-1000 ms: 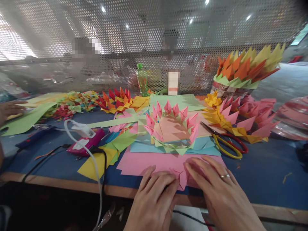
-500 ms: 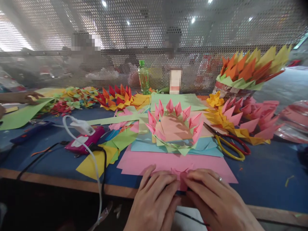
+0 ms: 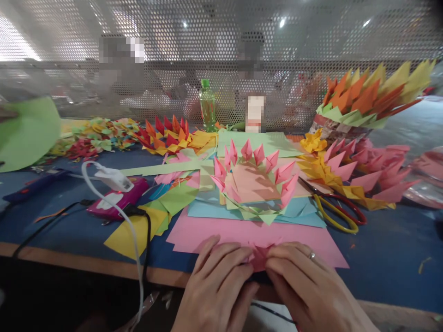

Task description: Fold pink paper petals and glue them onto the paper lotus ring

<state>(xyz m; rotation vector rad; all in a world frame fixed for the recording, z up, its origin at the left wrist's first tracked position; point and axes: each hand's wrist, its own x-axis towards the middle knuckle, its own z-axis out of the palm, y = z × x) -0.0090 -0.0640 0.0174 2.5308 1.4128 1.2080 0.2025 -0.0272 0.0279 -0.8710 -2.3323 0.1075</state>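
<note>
At the table's front edge, a small piece of folded pink paper [image 3: 260,256] lies between my two hands. My left hand [image 3: 218,281] has its fingers closed on the paper's left side. From the right, my right hand [image 3: 304,276], with a ring on one finger, pinches the other side. My fingers hide much of the folds. Directly beyond lie pink sheets [image 3: 207,233], then blue sheets [image 3: 207,210]. On top of the stack stands a ring of pink folded-paper petals [image 3: 247,150] with green points around its base.
Scissors [image 3: 337,214] lie right of the stack, near yellow and pink folded petals [image 3: 367,177]. A magenta power adapter [image 3: 119,198] with cables sits left. Behind are a green bottle [image 3: 207,108], paper scraps [image 3: 104,133] and an orange-yellow paper flower [image 3: 367,99]. Another person's hand holds green paper [image 3: 31,133].
At the far left, the other person's green paper has been lifted from the table. My hands stay on the pink paper, shifting only slightly. The view has tilted a little.
</note>
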